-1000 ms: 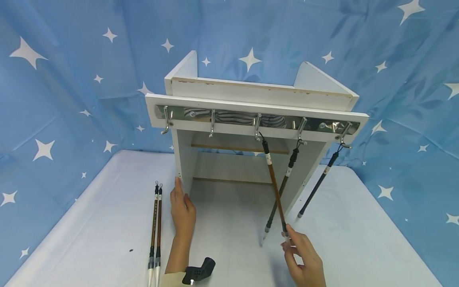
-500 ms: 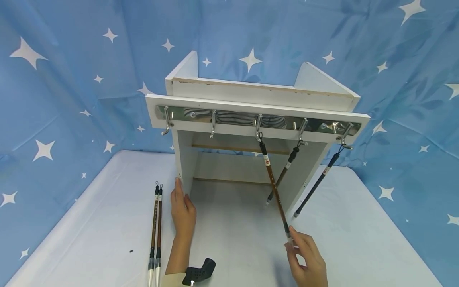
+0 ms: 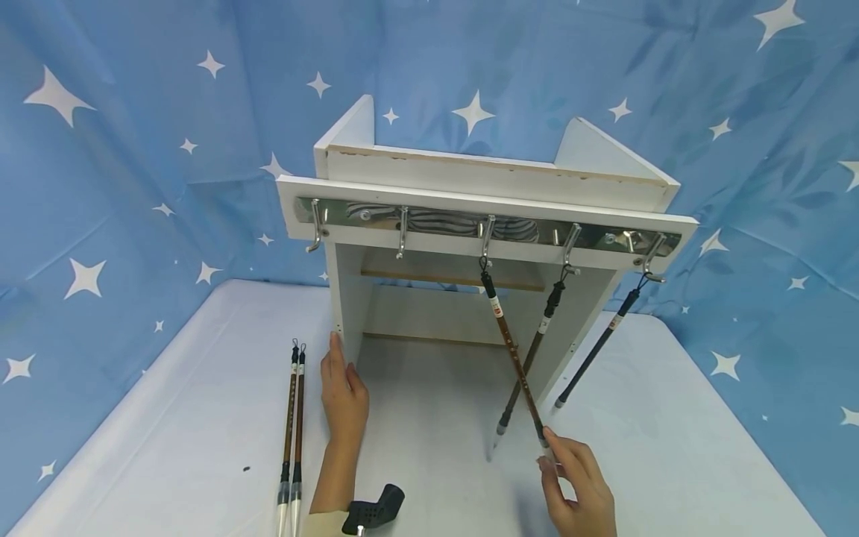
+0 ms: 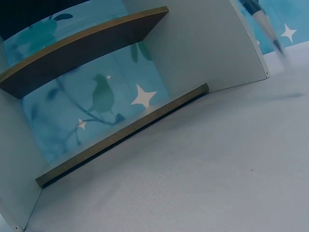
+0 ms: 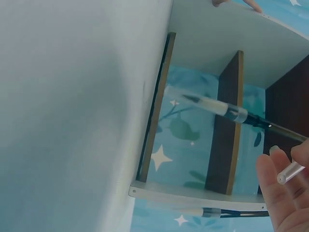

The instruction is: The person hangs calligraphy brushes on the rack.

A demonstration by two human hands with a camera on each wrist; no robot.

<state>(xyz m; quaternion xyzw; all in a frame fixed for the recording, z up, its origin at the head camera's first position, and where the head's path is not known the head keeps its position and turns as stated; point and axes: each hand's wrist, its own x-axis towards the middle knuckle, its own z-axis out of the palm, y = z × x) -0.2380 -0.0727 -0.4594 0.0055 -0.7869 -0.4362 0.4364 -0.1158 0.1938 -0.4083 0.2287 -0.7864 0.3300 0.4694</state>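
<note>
My right hand [image 3: 577, 485] pinches the lower end of a brown calligraphy brush [image 3: 513, 354] between thumb and fingers. In the right wrist view its clear cap [image 5: 291, 172] shows by the fingers. The brush slants up to the left, its cord loop at the lower end of the middle hook [image 3: 488, 239]. My left hand [image 3: 344, 399] rests its straight fingers against the left side panel of the white shelf unit [image 3: 493, 170]. Two darker brushes, one behind the held brush [image 3: 535, 347] and one at the far right [image 3: 597, 347], hang from the right-hand hooks.
Two brown brushes [image 3: 289, 418] lie side by side on the white tabletop [image 3: 181, 447], left of my left forearm. The two left hooks [image 3: 403, 233] hold nothing. A blue starry curtain [image 3: 168, 134] stands behind the unit. A small dark speck [image 3: 246, 468] lies at left.
My right hand has moved slightly right and down with the brush. Its loop has come down from beside the middle hook to the hook's lower end. The brush behind has swung. My left hand stays put.
</note>
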